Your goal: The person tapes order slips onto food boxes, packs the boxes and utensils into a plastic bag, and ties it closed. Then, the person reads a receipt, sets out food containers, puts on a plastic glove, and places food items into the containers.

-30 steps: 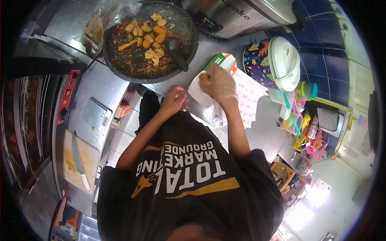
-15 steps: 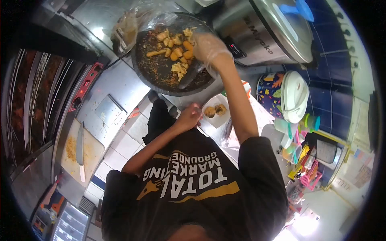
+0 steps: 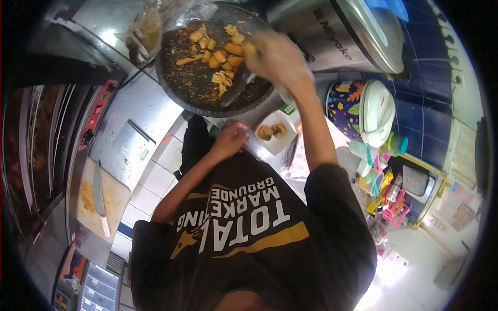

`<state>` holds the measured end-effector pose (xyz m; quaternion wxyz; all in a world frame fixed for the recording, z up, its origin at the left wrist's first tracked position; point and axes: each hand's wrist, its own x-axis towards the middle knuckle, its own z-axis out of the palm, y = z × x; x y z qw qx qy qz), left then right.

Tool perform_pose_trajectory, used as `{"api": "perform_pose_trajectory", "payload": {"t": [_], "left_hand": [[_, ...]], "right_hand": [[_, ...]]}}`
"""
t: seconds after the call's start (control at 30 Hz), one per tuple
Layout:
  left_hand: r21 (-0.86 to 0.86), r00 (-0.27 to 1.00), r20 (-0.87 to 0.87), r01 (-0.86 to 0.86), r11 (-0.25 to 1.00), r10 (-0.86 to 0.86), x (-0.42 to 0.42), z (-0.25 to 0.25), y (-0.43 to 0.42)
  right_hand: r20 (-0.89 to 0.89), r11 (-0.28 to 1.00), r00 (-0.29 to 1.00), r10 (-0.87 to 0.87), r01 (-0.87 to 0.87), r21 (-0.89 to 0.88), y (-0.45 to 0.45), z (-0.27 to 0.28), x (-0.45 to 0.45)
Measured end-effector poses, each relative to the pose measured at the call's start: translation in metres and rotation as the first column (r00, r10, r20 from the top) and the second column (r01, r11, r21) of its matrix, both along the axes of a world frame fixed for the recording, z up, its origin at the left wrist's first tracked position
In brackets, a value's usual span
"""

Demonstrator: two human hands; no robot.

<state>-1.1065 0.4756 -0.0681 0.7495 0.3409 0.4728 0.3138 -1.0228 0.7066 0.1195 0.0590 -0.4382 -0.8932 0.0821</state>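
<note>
My right hand (image 3: 280, 58), in a clear plastic glove and blurred, is over the right rim of the round dark stone dish (image 3: 171, 85). Its fingers are closed on a yellowish food piece (image 3: 250, 50). Several orange and pale food pieces (image 3: 213, 62) lie in the dish among reddish crumbs, beside a dark pestle (image 3: 234, 92). My left hand (image 3: 231, 140) is bare, near my body below the dish, its fingers curled with nothing clearly visible in them. Just right of it, a white paper tray (image 3: 277, 147) holds two browned food pieces (image 3: 272, 131).
A steel Miyako cooker (image 3: 316, 39) stands behind my right hand. Farther right are a patterned container with a white lid (image 3: 377, 114) and plastic cups (image 3: 369, 181). At left, a knife (image 3: 98, 194) lies on a cutting board (image 3: 116, 194). A plastic bag (image 3: 145, 33) touches the dish's left side.
My right hand went from the paper tray to the stone dish, then lifted toward its right rim with a food piece. Two pieces now show in the tray. The camera view has shifted.
</note>
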Motion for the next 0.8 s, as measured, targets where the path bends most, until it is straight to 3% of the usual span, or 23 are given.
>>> {"api": "perform_pose_trajectory", "payload": {"t": [0.03, 0.1, 0.17, 0.23, 0.27, 0.3, 0.37, 0.4, 0.53, 0.6, 0.7, 0.8], "left_hand": [[0.007, 1.000, 0.000, -0.004, 1.000, 0.004, 0.001, -0.003, 0.001], [0.007, 1.000, 0.015, 0.013, 1.000, -0.013, 0.005, 0.001, 0.005], [0.013, 0.999, -0.048, -0.001, 1.000, 0.002, 0.010, 0.005, 0.008], [0.004, 0.996, -0.083, 0.011, 1.000, -0.011, 0.015, 0.020, 0.017], [-0.004, 0.993, -0.121, 0.001, 1.000, -0.002, 0.017, 0.023, 0.020], [0.000, 0.992, -0.127, 0.020, 1.000, -0.020, 0.019, 0.018, 0.022], [0.191, 0.968, -0.249, 0.038, 0.981, 0.011, 0.024, 0.003, 0.025], [0.194, 0.969, -0.249, 0.060, 0.979, -0.010, 0.027, -0.002, 0.026], [0.269, 0.980, -0.198, 0.022, 0.963, 0.033, 0.035, -0.008, 0.037], [0.162, 0.991, -0.128, 0.048, 0.986, -0.027, 0.034, -0.008, 0.039], [0.182, 0.998, -0.061, 0.043, 0.982, -0.032, 0.039, 0.010, 0.040], [0.202, 0.993, -0.106, 0.080, 0.976, -0.059, 0.038, -0.002, 0.041]], "right_hand": [[-0.039, 0.996, 0.997, -0.067, 0.065, -0.064, -0.026, 0.005, 0.030], [0.282, 0.917, 0.937, -0.206, 0.285, -0.279, -0.083, 0.013, 0.076], [0.478, 0.809, 0.860, -0.178, 0.405, -0.427, -0.118, -0.014, 0.101], [0.386, 0.816, 0.883, -0.269, 0.421, -0.396, -0.150, -0.061, 0.125], [0.324, 0.840, 0.866, -0.380, 0.470, -0.271, -0.162, -0.063, 0.116], [0.318, 0.832, 0.861, -0.398, 0.484, -0.270, -0.164, -0.064, 0.109], [0.157, 0.663, 0.730, -0.665, 0.674, -0.326, -0.164, -0.054, 0.094], [0.150, 0.589, 0.694, -0.704, 0.689, -0.423, -0.160, -0.059, 0.091], [0.191, 0.497, 0.653, -0.733, 0.706, -0.504, -0.146, -0.069, 0.090], [0.193, 0.534, 0.681, -0.707, 0.692, -0.486, -0.151, -0.075, 0.095], [0.166, 0.499, 0.615, -0.771, 0.745, -0.443, -0.155, -0.095, 0.100], [0.127, 0.533, 0.674, -0.728, 0.672, -0.514, -0.155, -0.082, 0.109]]}}
